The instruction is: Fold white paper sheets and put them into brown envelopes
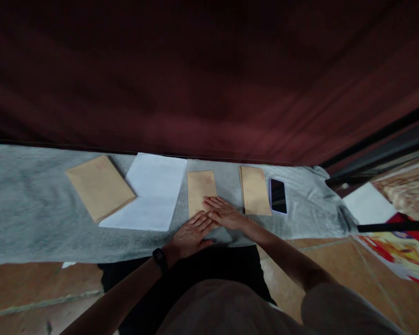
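Note:
A brown paper envelope (198, 188) lies flat in front of me, with a small printed mark near its upper right corner. Both hands rest on its near end and hide that part. My left hand (191, 236) lies flat with fingers stretched out, and a dark band circles its wrist. Overlapping its fingertips, my right hand (224, 213) is also flat, fingers extended across the envelope. Neither hand grips anything. To the right sits a small stack of brown envelopes (256, 190). White paper sheets (155, 190) lie to the left, partly under another stack of brown envelopes (100, 188).
A phone (278, 196) with a dark screen lies right of the envelopes. Grey cloth (31, 204) covers the narrow surface, which ends against a dark red backdrop (209, 93). At far right are a white sheet (369, 203) and a colourful printed bag (405, 253) above the tiled floor.

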Tool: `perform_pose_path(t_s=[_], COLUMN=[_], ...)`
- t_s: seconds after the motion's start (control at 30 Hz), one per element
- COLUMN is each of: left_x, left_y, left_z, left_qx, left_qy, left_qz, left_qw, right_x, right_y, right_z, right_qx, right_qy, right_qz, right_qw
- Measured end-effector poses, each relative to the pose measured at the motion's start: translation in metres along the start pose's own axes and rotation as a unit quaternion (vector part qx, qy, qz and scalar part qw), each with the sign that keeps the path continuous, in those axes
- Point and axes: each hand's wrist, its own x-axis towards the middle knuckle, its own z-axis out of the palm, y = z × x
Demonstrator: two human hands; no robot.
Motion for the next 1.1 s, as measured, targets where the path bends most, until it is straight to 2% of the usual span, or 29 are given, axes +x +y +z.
perform_pose_path(t_s=[0.17,0.37,0.5,0.77,0.87,1.1], left_x=[0.003,0.005,0.005,0.005,0.005,0.003], left_y=[-0.004,-0.003,-0.003,-0.002,-0.001,0.002], left_z=[-0.004,-0.007,-0.006,-0.007,-0.007,-0.010], left_qx=[0.015,0.009,0.020,0.019,0.011,-0.004], left_qy=[-0.013,0.002,0.000,-0.030,-0.044,-0.037], left_qz=[0.017,0.030,0.026,0.015,0.008,-0.006], left_qw=[1.000,0.999,0.999,0.999,0.999,0.999], right_x=[0.025,0.077,0.094,0.078,0.069,0.044], right_y=[0.010,0.016,0.015,0.000,-0.011,-0.032], right_z=[-0.007,-0.007,-0.009,-0.006,-0.004,-0.003], right_qx=[-0.022,-0.048,-0.048,-0.055,-0.035,0.005], right_qy=[0.031,0.096,0.108,0.084,0.067,0.050], right_qz=[-0.011,0.044,0.078,0.038,0.044,0.031], right_qw=[0.999,0.993,0.990,0.994,0.996,0.998])
